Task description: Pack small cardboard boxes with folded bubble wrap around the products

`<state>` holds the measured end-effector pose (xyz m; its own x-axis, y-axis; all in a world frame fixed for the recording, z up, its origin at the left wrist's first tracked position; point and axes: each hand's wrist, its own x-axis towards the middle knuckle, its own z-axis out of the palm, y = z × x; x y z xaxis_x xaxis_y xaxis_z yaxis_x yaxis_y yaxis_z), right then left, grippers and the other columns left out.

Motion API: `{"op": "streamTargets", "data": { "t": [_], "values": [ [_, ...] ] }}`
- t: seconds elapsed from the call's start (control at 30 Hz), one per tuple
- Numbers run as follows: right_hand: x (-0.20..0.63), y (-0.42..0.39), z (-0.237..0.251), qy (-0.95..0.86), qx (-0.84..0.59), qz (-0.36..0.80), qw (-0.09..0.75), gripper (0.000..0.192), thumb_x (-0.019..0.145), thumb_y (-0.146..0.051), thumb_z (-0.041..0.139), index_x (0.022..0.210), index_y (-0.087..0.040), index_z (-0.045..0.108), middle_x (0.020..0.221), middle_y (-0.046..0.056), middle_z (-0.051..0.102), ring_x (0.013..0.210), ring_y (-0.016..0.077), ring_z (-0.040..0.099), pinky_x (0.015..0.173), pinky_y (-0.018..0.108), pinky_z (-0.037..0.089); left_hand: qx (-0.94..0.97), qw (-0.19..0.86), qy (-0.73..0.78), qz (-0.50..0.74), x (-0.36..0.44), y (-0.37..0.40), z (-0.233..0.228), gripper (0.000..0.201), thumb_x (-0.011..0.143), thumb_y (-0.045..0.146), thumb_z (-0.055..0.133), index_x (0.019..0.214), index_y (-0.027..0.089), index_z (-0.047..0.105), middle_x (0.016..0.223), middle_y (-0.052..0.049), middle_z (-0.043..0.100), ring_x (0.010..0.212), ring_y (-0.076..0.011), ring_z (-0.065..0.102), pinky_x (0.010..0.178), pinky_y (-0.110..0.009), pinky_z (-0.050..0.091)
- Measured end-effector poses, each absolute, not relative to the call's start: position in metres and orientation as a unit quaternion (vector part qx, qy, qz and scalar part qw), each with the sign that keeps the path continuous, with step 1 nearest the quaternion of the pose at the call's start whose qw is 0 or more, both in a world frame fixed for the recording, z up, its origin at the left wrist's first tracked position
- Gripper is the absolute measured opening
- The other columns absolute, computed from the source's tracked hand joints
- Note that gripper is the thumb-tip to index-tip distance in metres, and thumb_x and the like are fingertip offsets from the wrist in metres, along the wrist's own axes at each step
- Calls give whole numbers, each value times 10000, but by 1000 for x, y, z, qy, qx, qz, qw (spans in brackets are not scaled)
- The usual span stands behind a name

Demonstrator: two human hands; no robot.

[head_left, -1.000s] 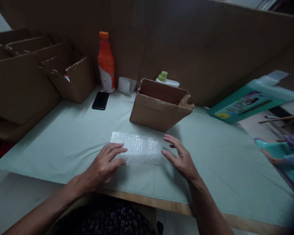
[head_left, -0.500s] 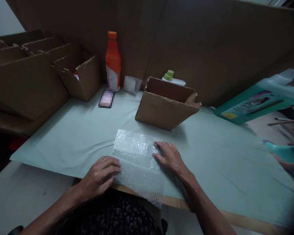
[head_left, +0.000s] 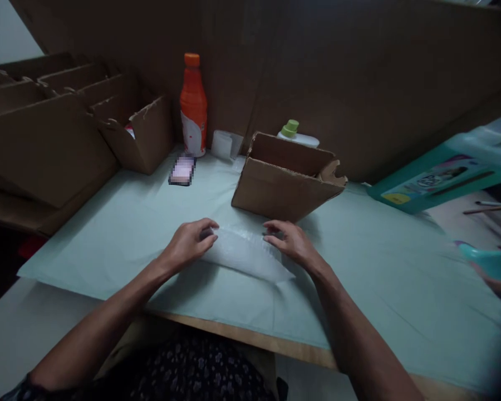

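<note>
The clear, knobbly bubble-wrap sheet [head_left: 248,257], spread flat and hanging over the table edge half a second ago, is now gathered into a folded strip. Its left end is pinched by the curled left hand [head_left: 190,243], its right end by the bent fingers of the right hand [head_left: 291,244]. Just beyond both hands an open brown cardboard box [head_left: 286,178] is seen on the pale green table cover [head_left: 108,245].

— Where does the view sit?
— On the person's head, looking forward and down, close over the left hand [head_left: 187,243] and right hand [head_left: 291,245].
— How far beyond the hands?
— To the cardboard wall [head_left: 359,83]; the right edge is blurred, perhaps another person.
</note>
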<state>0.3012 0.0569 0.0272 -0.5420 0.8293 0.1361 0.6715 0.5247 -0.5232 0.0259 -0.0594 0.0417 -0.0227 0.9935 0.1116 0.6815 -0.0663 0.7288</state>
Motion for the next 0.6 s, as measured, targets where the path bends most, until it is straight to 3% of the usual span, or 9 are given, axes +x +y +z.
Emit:
{"op": "streamTargets", "data": {
  "t": [0.07,0.17,0.27,0.37,0.47,0.6],
  "values": [
    [308,60,26,-845,-449,211,199,177,830,-258,635,976,-216,726,949,68,767,867,237,700,712,344,528,660,235,656,282,26,-34,31,309,829,192,648,1137,191,663,850,-16,734,787,-190,695,749,-307,542],
    [331,42,35,-816,-479,190,261,231,920,-329,545,1025,-207,710,1035,90,747,932,242,696,719,347,546,663,205,663,282,20,-25,14,535,806,234,678,1325,180,558,1068,-76,704,918,-225,669,850,-376,534],
    [348,10,39,-801,-487,154,311,259,943,-398,550,1063,-224,700,1086,86,732,999,254,682,821,387,547,666,142,678,277,11,-42,0,601,846,301,647,1404,156,474,1160,-124,640,981,-255,638,887,-426,525],
    [348,-12,22,-825,-480,148,260,303,928,-445,574,1108,-233,694,1104,96,734,1014,281,675,892,451,519,672,108,688,251,4,-62,-10,569,884,322,604,1412,175,451,1101,-109,631,943,-253,633,855,-426,532],
    [337,-14,-4,-828,-503,146,199,324,916,-430,581,1138,-217,684,1028,103,751,931,290,679,833,461,509,667,115,698,234,5,-66,-17,535,894,293,566,1404,174,458,1028,-94,653,949,-266,629,853,-433,528],
    [323,-4,-18,-832,-506,124,190,274,910,-307,559,1135,-206,678,962,92,759,884,277,675,799,437,487,643,176,715,214,10,-60,-17,539,876,229,520,1404,135,473,890,-63,674,804,-230,640,788,-389,523]
  ]
}}
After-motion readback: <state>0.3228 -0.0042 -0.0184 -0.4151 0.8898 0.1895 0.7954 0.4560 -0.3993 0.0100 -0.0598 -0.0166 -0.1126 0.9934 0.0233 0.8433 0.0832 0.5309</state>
